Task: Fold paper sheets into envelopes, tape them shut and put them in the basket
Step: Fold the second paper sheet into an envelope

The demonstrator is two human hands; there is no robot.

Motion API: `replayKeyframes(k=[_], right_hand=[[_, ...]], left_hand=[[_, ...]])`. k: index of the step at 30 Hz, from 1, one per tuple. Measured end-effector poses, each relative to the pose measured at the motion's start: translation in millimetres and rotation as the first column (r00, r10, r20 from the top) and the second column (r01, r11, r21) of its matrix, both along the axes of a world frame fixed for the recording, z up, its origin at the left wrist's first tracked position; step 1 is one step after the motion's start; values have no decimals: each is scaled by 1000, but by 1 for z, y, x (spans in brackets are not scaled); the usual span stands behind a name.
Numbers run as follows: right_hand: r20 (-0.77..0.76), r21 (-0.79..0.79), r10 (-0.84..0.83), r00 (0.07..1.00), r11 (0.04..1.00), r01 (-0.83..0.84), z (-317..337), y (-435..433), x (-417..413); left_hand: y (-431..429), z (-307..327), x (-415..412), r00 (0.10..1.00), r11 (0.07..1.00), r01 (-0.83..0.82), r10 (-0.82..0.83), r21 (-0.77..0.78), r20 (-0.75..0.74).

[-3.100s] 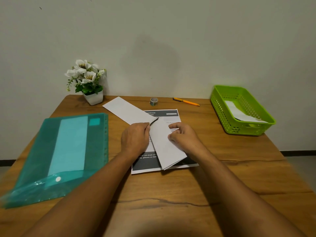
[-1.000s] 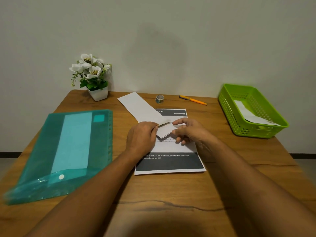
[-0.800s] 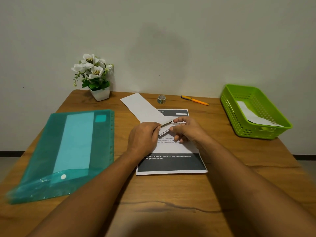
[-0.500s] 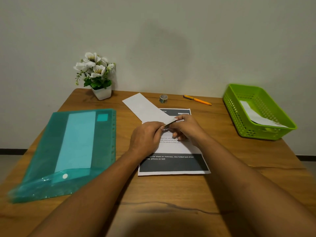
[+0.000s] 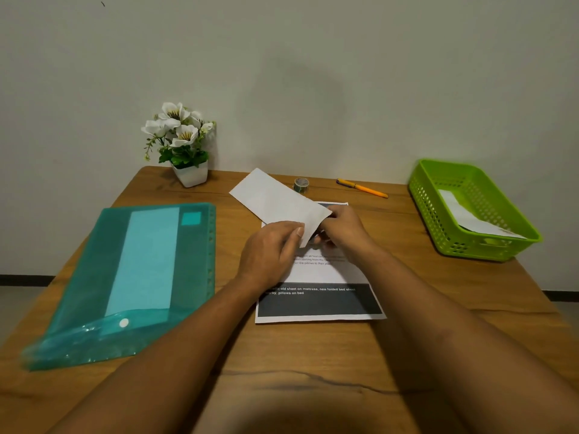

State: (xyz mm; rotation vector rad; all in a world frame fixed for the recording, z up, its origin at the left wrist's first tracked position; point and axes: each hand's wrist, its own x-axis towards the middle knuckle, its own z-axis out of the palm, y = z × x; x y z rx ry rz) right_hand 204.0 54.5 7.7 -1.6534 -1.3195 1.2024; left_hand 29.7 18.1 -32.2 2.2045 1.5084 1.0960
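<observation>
Head view. Both forearms reach in over the near edge of the wooden table (image 5: 313, 377). A printed sheet (image 5: 319, 303) lies flat mid-table, its dark band toward the person. A green plastic folder (image 5: 134, 270) lies flat to the left, apart from the work.

Left hand (image 5: 269, 252): fingers curled, thumb down on top of the near end of the folded paper (image 5: 279, 200), pinching it. Right hand (image 5: 343, 233): fingers curled in at the same end from the right side. Its tips are hidden behind the paper's edge, so its grip is judged, not seen outright.

Folded paper: a long white strip lying over the far part of the printed sheet. Its long axis runs from the hands away to the far left. The near end looks slightly raised between the hands, and the far end looks to rest on the table.

The tape roll (image 5: 301, 184) sits just beyond the strip's right edge, with a pen (image 5: 362, 187) to its right. The basket (image 5: 488, 245) is far right, well apart, with one envelope (image 5: 470, 219) inside. A flower pot (image 5: 189, 173) stands at back left.

Judgement: fold in progress, not yet taped. The right hand is nearer both tape roll and basket, so the left would do the holding down.
</observation>
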Motion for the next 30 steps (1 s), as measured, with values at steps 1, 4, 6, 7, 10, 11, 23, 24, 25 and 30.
replayKeyframes(k=[1,4,6,7,10,11,23,24,25,30], right_hand=[[19,34,11,1000,999,-11,6,-1,1],[83,144,29,996,989,-41,28,-4,5],[105,232,24,994,971,-48,45,-4,9],[117,277,14,993,960,-46,54,-5,10],[197,420,-26,980,906,-61,87,-6,11],[218,466,-24,976,881,-82,100,-7,10],[-112,700,125,986,714,-11,205,-25,35],[-120,698,140,983,716,-17,207,-25,39],[-114,696,147,982,718,-27,208,-25,42],[-108,692,125,986,721,-16,206,-23,47]], left_hand=[[1,0,-1,1000,1000,-27,27,-11,15],[5,7,-6,997,998,-70,70,-2,13],[11,22,-9,997,996,-74,74,44,4],[14,32,-9,997,994,-78,78,80,2],[26,71,-8,994,975,-101,108,198,-24],[30,85,-8,994,971,-98,108,218,-35],[28,189,-2,955,974,-38,-31,225,295],[28,194,0,942,973,-37,-42,227,332],[28,199,1,931,972,-34,-54,231,361],[28,215,8,906,971,-30,-74,238,416]])
